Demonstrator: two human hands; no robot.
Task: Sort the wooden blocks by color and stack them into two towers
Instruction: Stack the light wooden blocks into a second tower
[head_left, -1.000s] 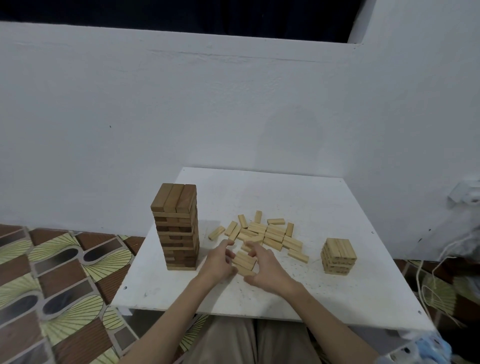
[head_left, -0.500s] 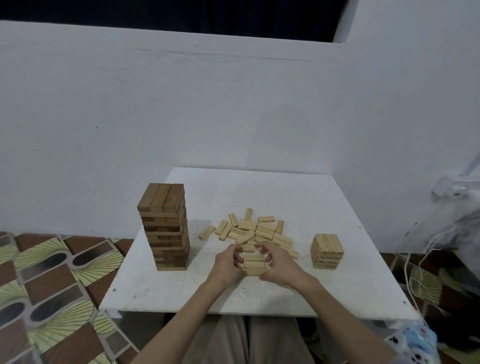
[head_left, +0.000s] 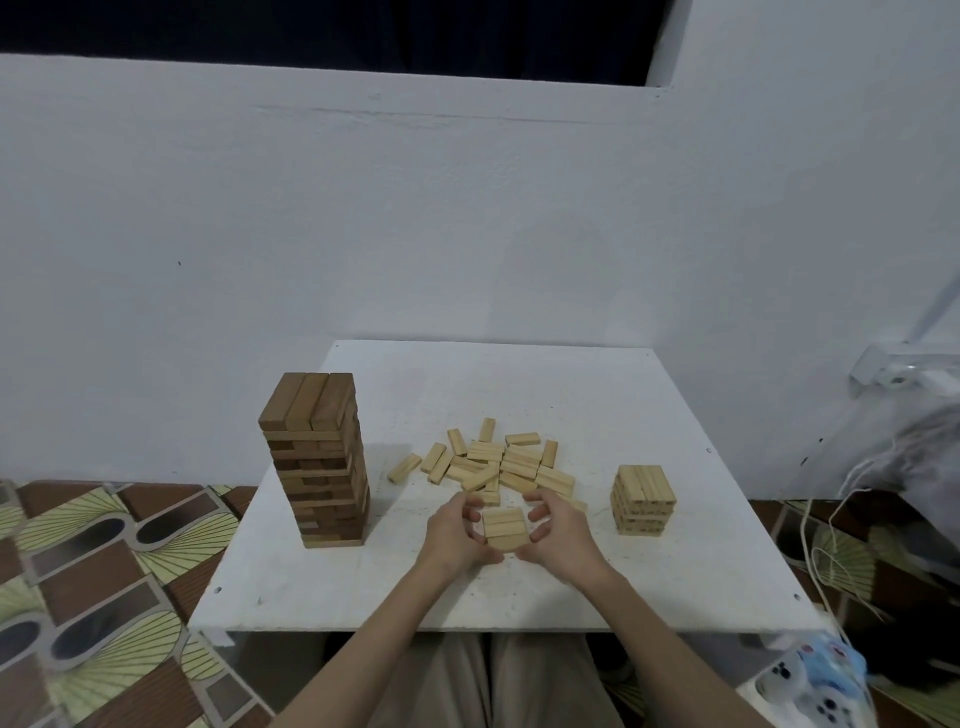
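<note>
While the white table lies bare along its far edge and near my lap, my left hand and right hand curl around three light blocks pressed side by side. Dark tower left, short light tower right, loose pile just beyond. A second ago I was gathering these flat on the table.

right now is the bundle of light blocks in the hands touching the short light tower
Apart. The head view shows the bundle of light blocks gripped between the left hand and right hand, with bare table separating it from the short light tower.
</note>
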